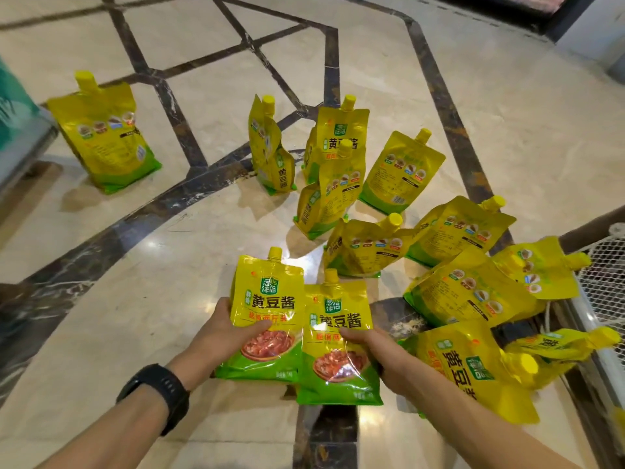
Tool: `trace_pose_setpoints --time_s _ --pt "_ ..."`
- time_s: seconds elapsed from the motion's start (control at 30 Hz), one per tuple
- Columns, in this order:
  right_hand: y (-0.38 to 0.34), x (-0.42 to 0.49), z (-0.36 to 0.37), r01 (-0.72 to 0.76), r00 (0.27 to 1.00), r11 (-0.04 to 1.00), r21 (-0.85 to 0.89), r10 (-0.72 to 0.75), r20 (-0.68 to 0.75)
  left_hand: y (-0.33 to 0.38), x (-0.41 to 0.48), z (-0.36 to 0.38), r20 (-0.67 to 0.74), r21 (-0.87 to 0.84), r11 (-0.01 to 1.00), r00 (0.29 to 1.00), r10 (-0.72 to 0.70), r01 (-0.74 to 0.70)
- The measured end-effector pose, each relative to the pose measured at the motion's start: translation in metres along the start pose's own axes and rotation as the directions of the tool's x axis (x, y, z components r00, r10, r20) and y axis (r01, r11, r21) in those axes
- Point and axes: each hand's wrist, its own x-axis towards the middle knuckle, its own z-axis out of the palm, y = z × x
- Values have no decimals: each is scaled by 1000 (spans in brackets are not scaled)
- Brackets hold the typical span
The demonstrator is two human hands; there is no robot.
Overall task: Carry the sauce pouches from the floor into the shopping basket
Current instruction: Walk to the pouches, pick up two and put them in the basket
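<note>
Marble floor [101,299], eleven loose pouches [395,170]; left hand [223,330], right hand [375,353] each hold one.

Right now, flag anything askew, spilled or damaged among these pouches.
No spill or damage shows. The pouches beside the white mesh lie toppled on one another; the far pouches stand upright.

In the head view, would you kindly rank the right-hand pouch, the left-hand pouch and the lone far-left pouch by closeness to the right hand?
1. Right-hand pouch: gripped by the right hand itself.
2. Left-hand pouch: right beside it, on the left.
3. Lone far-left pouch: standing far off, upper left.
</note>
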Motion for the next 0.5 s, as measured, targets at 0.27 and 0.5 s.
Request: trace_pose_setpoints --time_s 0.27,0.5 --pt "5 -2 8 81 996 996 22 -80 -38 1 -6 -8 -24 238 970 998 50 -43" --pt "9 -2 -2 54 998 999 7 -54 10 -4 -13 -17 57 213 977 998 12 -24"
